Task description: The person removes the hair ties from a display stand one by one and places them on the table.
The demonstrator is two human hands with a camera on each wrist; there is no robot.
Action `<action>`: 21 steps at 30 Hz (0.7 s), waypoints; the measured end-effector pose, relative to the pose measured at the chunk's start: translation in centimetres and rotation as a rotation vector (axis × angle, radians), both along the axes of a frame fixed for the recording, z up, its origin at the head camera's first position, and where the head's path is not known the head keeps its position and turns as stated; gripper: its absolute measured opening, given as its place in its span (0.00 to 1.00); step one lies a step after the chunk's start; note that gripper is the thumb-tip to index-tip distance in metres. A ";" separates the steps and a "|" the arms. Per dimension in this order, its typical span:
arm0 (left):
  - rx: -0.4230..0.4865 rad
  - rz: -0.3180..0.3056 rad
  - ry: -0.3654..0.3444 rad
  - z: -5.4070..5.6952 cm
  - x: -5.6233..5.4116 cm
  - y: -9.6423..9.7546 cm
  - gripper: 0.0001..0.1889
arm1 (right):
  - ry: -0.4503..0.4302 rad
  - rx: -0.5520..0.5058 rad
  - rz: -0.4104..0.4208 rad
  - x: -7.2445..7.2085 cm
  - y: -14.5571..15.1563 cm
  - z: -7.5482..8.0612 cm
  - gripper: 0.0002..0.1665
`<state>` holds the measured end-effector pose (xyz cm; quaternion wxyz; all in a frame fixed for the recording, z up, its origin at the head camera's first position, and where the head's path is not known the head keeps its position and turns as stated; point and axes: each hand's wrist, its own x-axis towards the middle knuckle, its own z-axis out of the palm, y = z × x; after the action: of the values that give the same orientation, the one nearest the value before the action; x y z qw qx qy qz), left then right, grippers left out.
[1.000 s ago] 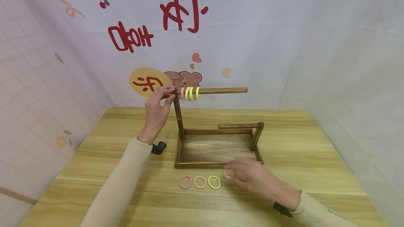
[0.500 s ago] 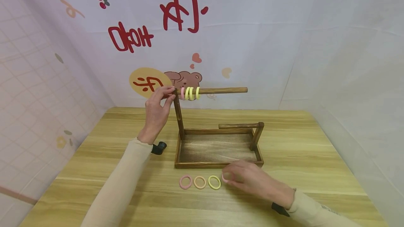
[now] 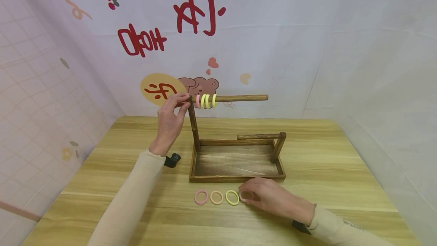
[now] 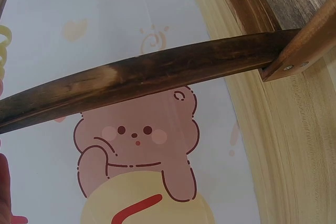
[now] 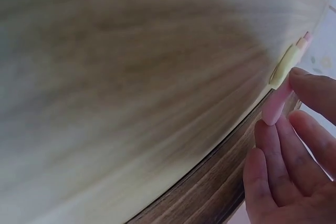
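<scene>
My left hand (image 3: 170, 120) holds the top corner of the tall post (image 3: 194, 126) of a brown wooden stand, fingers and thumb on either side. In the left wrist view, the post (image 4: 131, 72) crosses the picture and only a sliver of hand shows at the left edge. Low over the table, my right hand (image 3: 278, 198) pinches a pink ring (image 5: 276, 102) between thumb and fingertips. That ring sits at the right end of a row with a yellow ring (image 3: 233, 204), an orange ring (image 3: 211, 197) and a darker pink ring (image 3: 195, 197).
From the post, a long upper bar (image 3: 244, 98) carries a pink ring (image 3: 198, 101) and several yellow rings (image 3: 214, 101). Below are a shallow tray base (image 3: 218, 179) and a shorter bar (image 3: 257, 136) on the right. A printed cloth (image 3: 273, 48) hangs behind the table (image 3: 317, 155).
My right hand has moved left and toward the table's near side with the pink ring, bringing it right beside the yellow one. The left hand has stayed on the post.
</scene>
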<state>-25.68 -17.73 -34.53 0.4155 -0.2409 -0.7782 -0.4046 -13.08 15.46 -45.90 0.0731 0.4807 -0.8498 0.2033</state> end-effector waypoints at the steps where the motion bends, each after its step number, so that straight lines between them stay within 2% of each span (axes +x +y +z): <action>1: 0.000 0.000 0.000 0.0 0.0 0.0 0.12 | -0.003 0.000 0.003 0.0 0.0 0.0 0.15; 11: 0.001 0.004 0.012 0.0 0.0 0.0 0.12 | -0.006 0.004 0.037 -0.1 0.0 -0.1 0.17; 16: 0.009 0.008 0.009 -0.1 -0.1 0.0 0.12 | -0.005 -0.014 0.011 0.0 0.2 0.2 0.18; 21: 0.012 0.004 0.001 0.0 0.0 0.1 0.12 | 0.016 -0.027 -0.021 -0.1 0.4 1.3 0.20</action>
<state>-25.72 -17.65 -34.57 0.4180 -0.2371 -0.7761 -0.4083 -13.19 15.84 -44.64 0.0885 0.4723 -0.8514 0.2102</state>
